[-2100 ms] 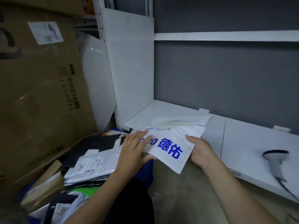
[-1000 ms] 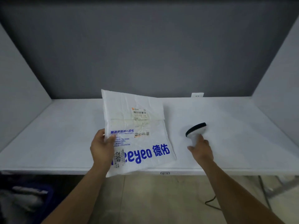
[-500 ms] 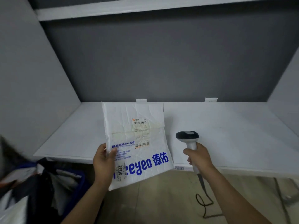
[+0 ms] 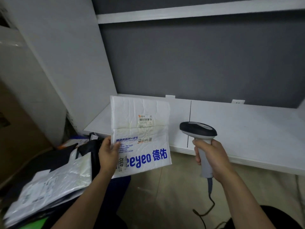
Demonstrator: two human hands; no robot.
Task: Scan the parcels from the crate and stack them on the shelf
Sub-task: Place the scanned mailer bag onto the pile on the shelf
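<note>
White plastic parcel point(image 4: 142, 129) w/ blue lettering stood upright in the air before the shelf point(image 4: 247, 129) edge, left hand point(image 4: 108, 152) pinching its left edge. Scanner point(image 4: 198, 129) handle sat gripped in right hand point(image 4: 212, 156), just beside it. More parcels point(image 4: 54, 182) lay piled lower left.

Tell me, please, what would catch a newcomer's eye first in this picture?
First, the crinkled white plastic mailer with bold blue lettering, held up at centre by the left hand, which pinches its left edge. Just right of it, the right hand grips a grey handheld barcode scanner with a dark head, in front of the white shelf board. At lower left lies a blurred heap of white and black parcels.
</note>
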